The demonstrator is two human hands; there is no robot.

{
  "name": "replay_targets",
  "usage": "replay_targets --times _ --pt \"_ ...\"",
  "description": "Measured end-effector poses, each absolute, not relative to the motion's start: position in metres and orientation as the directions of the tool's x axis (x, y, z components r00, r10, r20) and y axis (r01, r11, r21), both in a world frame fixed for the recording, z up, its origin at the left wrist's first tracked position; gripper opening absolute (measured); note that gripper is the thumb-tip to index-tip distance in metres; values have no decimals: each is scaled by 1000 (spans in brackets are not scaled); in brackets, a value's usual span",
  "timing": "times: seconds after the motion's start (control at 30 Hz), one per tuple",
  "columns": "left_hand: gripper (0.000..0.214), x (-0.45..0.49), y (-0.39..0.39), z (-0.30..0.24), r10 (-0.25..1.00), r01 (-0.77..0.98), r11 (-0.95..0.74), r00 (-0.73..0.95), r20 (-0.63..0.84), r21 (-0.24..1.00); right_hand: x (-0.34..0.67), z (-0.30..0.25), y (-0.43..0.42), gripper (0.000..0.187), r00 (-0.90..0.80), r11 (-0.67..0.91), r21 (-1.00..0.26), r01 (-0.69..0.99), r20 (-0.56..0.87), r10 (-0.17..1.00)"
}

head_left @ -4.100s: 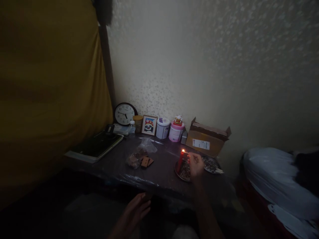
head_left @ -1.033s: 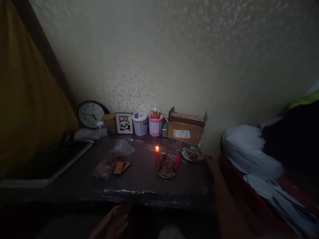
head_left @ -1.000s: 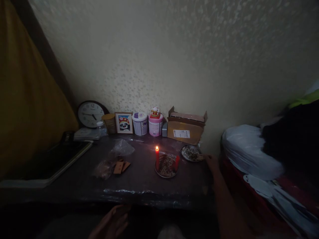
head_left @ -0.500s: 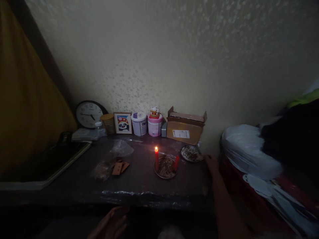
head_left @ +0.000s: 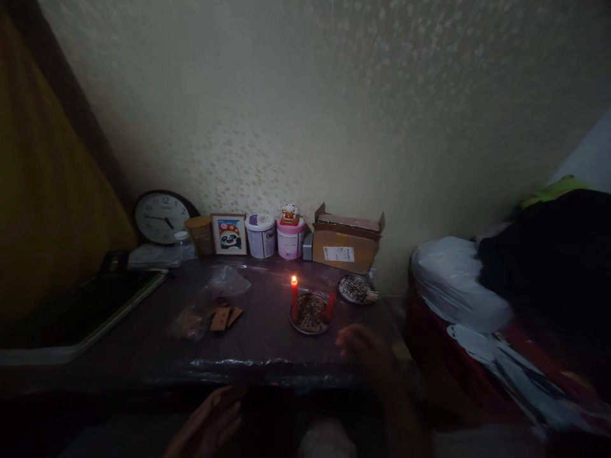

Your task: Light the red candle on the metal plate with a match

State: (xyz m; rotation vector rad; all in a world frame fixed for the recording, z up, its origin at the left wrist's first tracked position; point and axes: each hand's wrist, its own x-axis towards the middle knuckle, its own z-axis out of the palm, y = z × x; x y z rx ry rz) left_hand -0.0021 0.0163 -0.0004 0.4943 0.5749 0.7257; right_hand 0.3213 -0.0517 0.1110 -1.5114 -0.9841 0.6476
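Observation:
A lit red candle stands upright on a round metal plate with dark residue, and a shorter unlit red candle leans at its right side. My right hand is over the table just right of and nearer than this plate, smeared by motion. Beyond it lies a second plate with dark-and-white speckled contents and several thin pale sticks at its right rim. My left hand hangs before the table's front edge, fingers stretched and slightly bent, with nothing visible in it.
Brown flat pieces lie beside a clear plastic bag. Along the wall stand a clock, panda picture, white tin, pink tin with figurine, and cardboard box. White bags are heaped at right.
My right hand has drawn back from the stick end of the second plate, toward me and to the left. My left hand has hardly moved. The view has shifted slightly.

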Motion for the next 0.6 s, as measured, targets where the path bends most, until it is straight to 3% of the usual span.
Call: replay_targets --times 0.1,0.17,0.37,0.6 --pt "32 -4 12 3 735 -467 633 614 -289 618 243 101 -44 20 211 77 -987 139 105 972" --pt "34 -6 8 5 735 -461 628 617 -282 627 205 93 -35 21 135 97 -983 157 119 984" --pt "36 -9 4 14 764 -465 597 577 -288 654 160 66 -23 20 198 299 -804 514 451 870" --pt "31 -1 2 25 776 -455 569 574 -263 685 151 37 -35 11 151 328 -747 578 493 857"
